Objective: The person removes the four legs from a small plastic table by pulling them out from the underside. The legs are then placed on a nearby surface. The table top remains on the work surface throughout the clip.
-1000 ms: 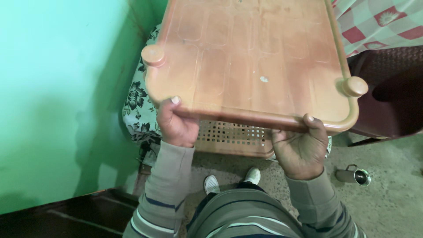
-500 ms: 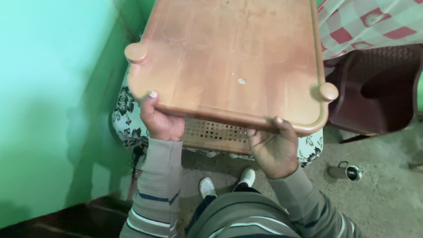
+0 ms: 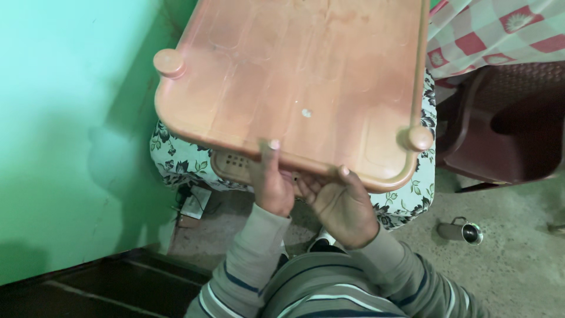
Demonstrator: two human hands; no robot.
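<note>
Orange plastic tray filling the upper centre of the frame, left hand and right hand side by side grasping its near edge, floral cloth beneath, steel mug on the floor, lower right.

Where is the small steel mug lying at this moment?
In the head view the small steel mug lies on its side on the concrete floor at lower right, below the dark red plastic chair.
</note>
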